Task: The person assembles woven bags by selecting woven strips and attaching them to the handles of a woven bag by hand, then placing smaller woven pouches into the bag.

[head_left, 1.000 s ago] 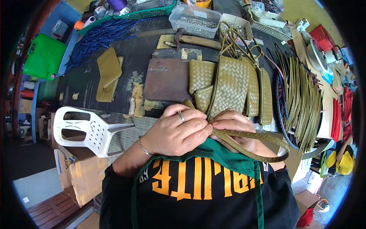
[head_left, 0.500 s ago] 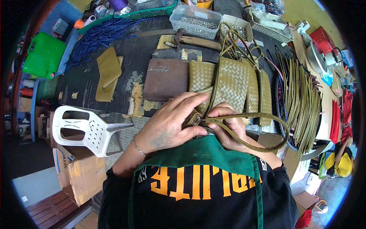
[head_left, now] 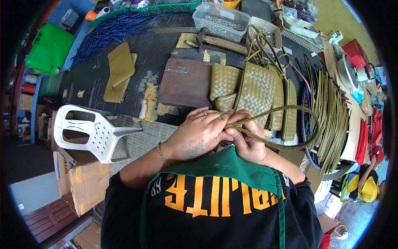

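Note:
An olive strap (head_left: 290,147) bends into a wide loop out to the right of my hands, its ends meeting between them. My left hand (head_left: 197,132) is closed over those ends, with its fingers covering whatever lies beneath. Thumb and fingers of my right hand (head_left: 250,141) pinch the strap close beside it. Just beyond, a stack of olive woven pouches (head_left: 258,85) lies on the dark table (head_left: 155,50), with thin straps trailing off its far side. Another woven pouch (head_left: 224,79) is to its left, beside a flat brown leather block (head_left: 184,85).
A hammer (head_left: 224,44) lies behind the block, near a clear tub of metal bits (head_left: 219,25). Olive pieces (head_left: 121,72) and blue strips (head_left: 112,31) are at left, a bundle of olive strips (head_left: 331,112) at right. A white plastic chair (head_left: 93,130) stands left of me.
My left fingers have closed down over the strap ends, hiding the folded olive piece that showed there. The strap loop has risen slightly, and the whole view has shifted a little.

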Motion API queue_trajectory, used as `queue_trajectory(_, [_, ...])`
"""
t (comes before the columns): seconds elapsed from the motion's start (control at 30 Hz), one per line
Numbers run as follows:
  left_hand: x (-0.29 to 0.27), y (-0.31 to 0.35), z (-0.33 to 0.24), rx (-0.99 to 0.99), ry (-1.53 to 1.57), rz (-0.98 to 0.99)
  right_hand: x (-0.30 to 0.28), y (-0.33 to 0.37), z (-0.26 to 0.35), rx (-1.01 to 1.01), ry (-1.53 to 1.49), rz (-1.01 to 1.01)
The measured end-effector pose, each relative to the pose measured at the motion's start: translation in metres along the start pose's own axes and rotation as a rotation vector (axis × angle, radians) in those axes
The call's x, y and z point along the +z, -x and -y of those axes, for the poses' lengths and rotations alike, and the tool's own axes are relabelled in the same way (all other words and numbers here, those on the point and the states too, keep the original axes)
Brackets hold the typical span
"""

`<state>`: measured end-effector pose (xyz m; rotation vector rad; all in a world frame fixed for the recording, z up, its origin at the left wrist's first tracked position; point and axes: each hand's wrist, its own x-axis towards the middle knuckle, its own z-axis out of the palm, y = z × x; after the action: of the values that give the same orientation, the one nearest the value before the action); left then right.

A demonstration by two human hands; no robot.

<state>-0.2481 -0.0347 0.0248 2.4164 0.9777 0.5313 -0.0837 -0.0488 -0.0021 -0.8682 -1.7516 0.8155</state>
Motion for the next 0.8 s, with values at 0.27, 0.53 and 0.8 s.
queue_trajectory(0.27, [0.009,0.002,0.007,-0.013,-0.031,-0.089,0.007,0.007,-0.005,0.255,-0.173,-0.044])
queue_trajectory(0.53, [-0.004,-0.005,0.019,-0.146,0.512,0.019,-0.004,0.001,-0.016,0.383,-0.595,-0.046])
queue_trajectory(0.8, [0.002,-0.008,0.014,-0.317,0.712,0.067,-0.010,-0.009,-0.013,0.363,-0.481,-0.058])
